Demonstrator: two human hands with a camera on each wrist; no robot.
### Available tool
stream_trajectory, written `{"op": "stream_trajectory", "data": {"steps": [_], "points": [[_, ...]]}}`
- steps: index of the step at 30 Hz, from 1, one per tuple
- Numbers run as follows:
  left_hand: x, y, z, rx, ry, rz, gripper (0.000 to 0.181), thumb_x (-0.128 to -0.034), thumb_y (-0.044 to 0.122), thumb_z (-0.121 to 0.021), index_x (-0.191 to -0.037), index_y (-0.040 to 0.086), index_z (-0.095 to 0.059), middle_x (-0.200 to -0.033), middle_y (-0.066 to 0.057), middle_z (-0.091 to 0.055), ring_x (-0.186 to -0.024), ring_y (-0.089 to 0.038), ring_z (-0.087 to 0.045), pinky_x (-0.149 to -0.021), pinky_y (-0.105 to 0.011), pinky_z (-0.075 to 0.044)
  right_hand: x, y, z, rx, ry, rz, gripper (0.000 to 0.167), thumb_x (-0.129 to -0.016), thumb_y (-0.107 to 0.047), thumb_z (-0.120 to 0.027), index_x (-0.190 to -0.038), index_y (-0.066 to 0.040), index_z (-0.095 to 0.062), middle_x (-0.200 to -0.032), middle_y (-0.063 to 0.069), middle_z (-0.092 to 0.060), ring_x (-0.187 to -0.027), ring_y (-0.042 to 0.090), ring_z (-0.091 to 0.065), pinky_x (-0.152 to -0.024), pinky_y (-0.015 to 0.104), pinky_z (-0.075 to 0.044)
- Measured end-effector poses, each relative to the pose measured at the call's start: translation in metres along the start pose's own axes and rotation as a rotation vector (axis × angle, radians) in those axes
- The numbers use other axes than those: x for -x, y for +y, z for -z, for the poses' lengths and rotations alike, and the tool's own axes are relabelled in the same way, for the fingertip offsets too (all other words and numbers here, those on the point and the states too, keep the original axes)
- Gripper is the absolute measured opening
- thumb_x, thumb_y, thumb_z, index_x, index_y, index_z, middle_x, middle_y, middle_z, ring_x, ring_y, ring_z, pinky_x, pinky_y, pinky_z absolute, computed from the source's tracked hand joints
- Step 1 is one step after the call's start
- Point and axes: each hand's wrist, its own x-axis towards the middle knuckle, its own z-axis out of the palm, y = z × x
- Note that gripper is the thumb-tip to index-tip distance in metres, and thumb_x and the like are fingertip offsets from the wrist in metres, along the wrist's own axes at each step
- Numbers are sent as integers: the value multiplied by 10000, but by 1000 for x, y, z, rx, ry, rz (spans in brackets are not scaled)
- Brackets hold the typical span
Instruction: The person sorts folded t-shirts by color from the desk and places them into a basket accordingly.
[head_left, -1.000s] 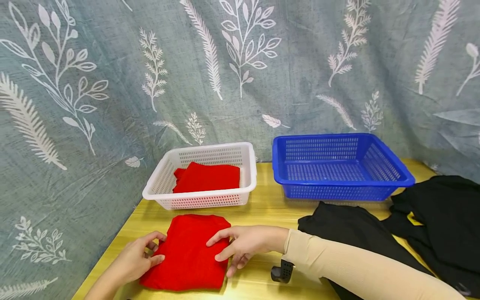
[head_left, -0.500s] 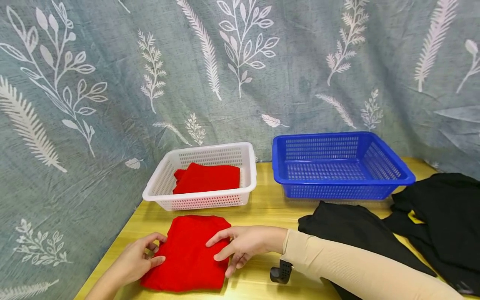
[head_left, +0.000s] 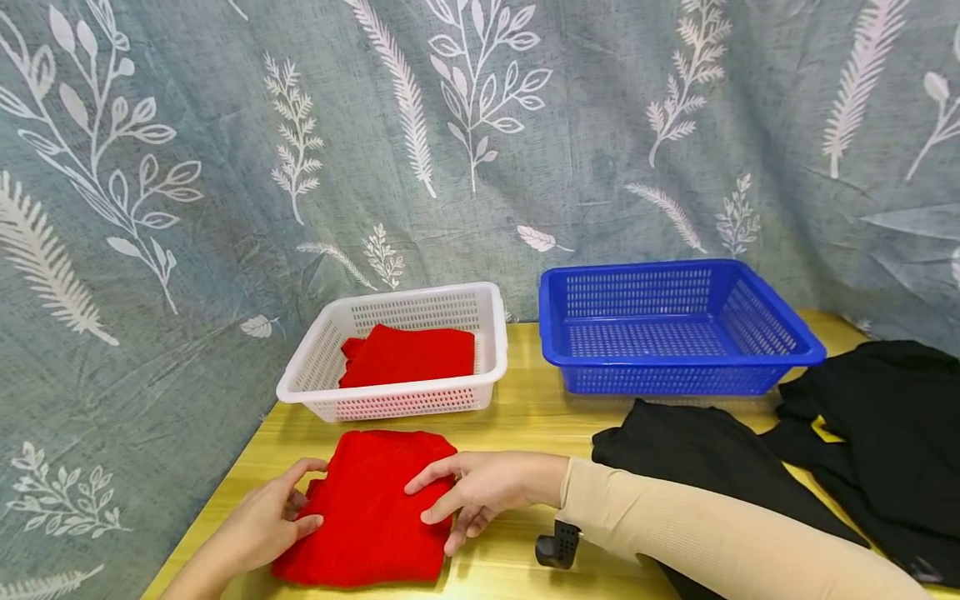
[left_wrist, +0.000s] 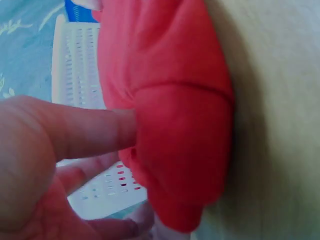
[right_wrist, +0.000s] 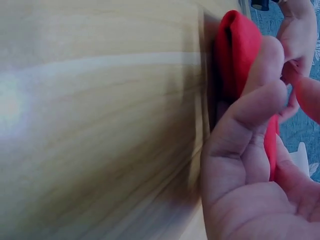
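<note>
A folded red garment lies on the table in front of the white basket. At its left edge my left hand holds the fold, thumb on the near side. In the left wrist view that thumb touches the red cloth by a seam, and some fingertips are hidden behind it. My right hand holds the right edge, with two digits over the top and others bent at the side. From the right wrist, the bent fingers lie against the edge of the thick fold.
Another folded red garment lies inside the white basket. To its right stands a blue basket with nothing in it. Black garments are spread over the table's right side, partly under the right sleeve. A patterned curtain hangs behind.
Both hands stay at the red garment's edges with almost no motion. The head view has shifted slightly.
</note>
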Motion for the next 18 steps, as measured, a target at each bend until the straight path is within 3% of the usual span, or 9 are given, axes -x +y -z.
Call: {"op": "stream_trajectory", "data": {"steps": [5, 7, 10, 14, 18], "points": [[-1, -11, 8, 379, -190, -23, 820, -949, 2, -755, -1624, 175, -323, -1004, -120, -555, -903, -235, -555, -731, -296, -517, -1, 0, -1, 13, 4, 8, 443, -1028, -171, -727, -1457, -204, -619, -920, 66, -729, -668, 139, -744, -626, 213, -479], [-2, -16, 10, 482, -260, -5, 813, -973, 34, -733, -1650, 195, -313, -1067, -135, -571, -943, -250, -573, -730, -319, -539, -1, 0, -1, 23, -1, 5, 441, -1026, -178, -731, -1454, -217, -629, -925, 55, -739, -663, 137, -742, -617, 210, -476], [-2, -24, 10, 583, -335, 30, 767, -1012, 87, -693, -1676, 204, -325, -1218, -161, -613, -1055, -275, -621, -788, -386, -591, -2, 1, -1, 43, -8, 3, 427, -1024, -187, -734, -1440, -236, -648, -872, 50, -744, -648, 132, -735, -604, 209, -476], [0, -27, 10, 650, -368, 60, 743, -1031, 115, -664, -1690, 238, -343, -1354, -157, -605, -1150, -269, -643, -902, -427, -610, -1, 2, -2, 61, 2, 7, 414, -1021, -193, -737, -1425, -244, -667, -819, 56, -733, -624, 121, -720, -592, 208, -470], [-1, -27, 9, 791, -456, -17, 688, -1052, 46, -590, -1676, 240, -376, -1396, -122, -636, -1188, -282, -677, -982, -431, -615, 2, 1, -2, 64, 39, 16, 417, -1013, -185, -744, -1422, -238, -683, -774, 47, -719, -599, 112, -702, -575, 201, -451]]}}
